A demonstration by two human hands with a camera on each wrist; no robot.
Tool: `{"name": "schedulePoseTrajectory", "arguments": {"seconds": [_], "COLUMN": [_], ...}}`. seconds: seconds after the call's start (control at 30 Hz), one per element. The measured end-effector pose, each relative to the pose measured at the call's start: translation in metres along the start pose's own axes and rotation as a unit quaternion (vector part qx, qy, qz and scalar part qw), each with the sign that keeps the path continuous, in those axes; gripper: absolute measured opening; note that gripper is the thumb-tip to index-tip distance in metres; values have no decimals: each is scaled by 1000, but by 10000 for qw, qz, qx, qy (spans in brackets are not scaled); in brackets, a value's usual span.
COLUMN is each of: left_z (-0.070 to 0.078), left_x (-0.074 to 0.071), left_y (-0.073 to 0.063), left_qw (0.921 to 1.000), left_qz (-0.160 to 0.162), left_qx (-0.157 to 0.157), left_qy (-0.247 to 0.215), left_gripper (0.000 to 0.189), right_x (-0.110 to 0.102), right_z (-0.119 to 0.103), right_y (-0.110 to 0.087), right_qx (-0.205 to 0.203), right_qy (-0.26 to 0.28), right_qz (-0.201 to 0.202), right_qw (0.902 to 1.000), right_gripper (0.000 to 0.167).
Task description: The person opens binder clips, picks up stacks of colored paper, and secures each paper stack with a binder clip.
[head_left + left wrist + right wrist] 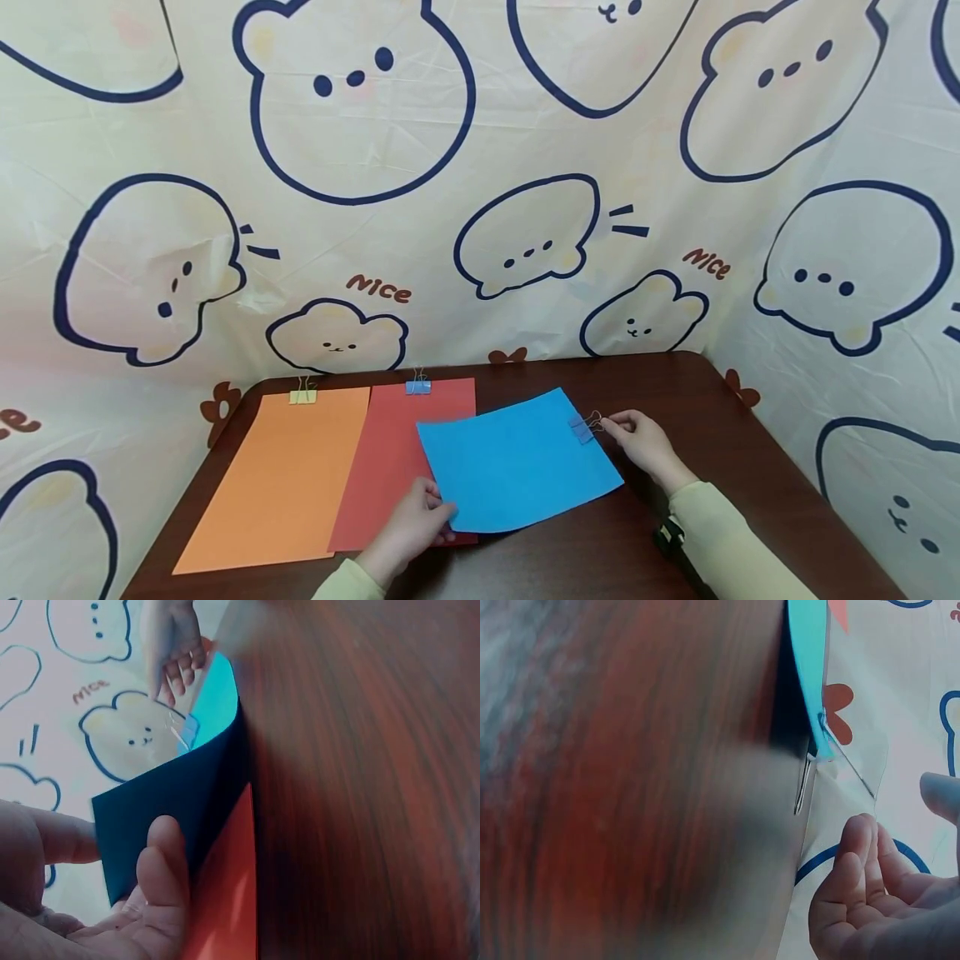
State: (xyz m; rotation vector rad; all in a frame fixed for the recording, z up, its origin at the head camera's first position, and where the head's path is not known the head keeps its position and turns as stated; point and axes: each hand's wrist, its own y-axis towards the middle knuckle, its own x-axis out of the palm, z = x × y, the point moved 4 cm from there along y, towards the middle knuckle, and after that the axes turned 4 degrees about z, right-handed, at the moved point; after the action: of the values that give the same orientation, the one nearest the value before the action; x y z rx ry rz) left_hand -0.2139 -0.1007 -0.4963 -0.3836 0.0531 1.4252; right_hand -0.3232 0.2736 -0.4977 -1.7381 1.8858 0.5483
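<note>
A blue sheet of paper (517,462) is lifted at a slant, partly over a red sheet (401,467). My left hand (412,521) pinches the blue sheet's near-left corner between thumb and fingers; its dark underside (165,802) shows in the left wrist view. A blue binder clip (581,429) sits on the sheet's right edge with its wire handles spread outward. Just beside those handles is my right hand (645,446). In the right wrist view, thumb and fingers (855,847) stand apart, the fingertips close to the tip of one wire handle (851,766).
An orange sheet (281,483) lies at the left of the dark wooden table (750,467), with a yellow binder clip (303,397) on its far edge. Another blue binder clip (417,387) holds the red sheet's far edge. A cartoon-printed cloth (420,250) hangs around the table's back and sides.
</note>
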Motion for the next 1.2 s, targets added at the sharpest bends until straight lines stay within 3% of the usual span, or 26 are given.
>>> {"name": "schedulePoseTrajectory", "arguments": {"seconds": [0.27, 0.57, 0.7, 0.87, 0.9, 0.97, 1.1, 1.2], "left_z": [6, 8, 10, 19, 22, 27, 34, 34], "left_x": [10, 12, 13, 13, 13, 13, 18, 25], "left_y": [-8, -9, -8, -2, 0, 4, 11, 15], "left_qw": [9931, 9776, 9722, 9625, 9567, 9375, 8757, 8395], "left_qz": [-803, -1261, -1136, -473, -348, -194, -295, -616], "left_qx": [95, 156, 308, 877, 1067, 1471, 2277, 2587], "left_qy": [844, 1679, 2022, 2522, 2687, 3146, 4248, 4738], "left_gripper": [18, 24, 27, 23, 22, 19, 30, 44], "right_x": [-3, -4, -3, -3, -3, -4, -3, -3], "right_z": [-3, 0, 1, 3, 3, 3, 3, 2], "right_y": [0, 2, 2, 2, 2, 2, 2, 1], "right_qx": [-32, 59, 99, 78, 69, 47, 19, 10], "right_qy": [-5, -2, -32, -74, -76, -80, -77, -71], "right_qz": [175, 224, 210, 134, 130, 128, 80, 57], "right_qw": [9998, 9997, 9997, 9999, 9999, 9999, 9999, 10000], "right_gripper": [48, 48, 45, 46, 46, 46, 46, 46]}}
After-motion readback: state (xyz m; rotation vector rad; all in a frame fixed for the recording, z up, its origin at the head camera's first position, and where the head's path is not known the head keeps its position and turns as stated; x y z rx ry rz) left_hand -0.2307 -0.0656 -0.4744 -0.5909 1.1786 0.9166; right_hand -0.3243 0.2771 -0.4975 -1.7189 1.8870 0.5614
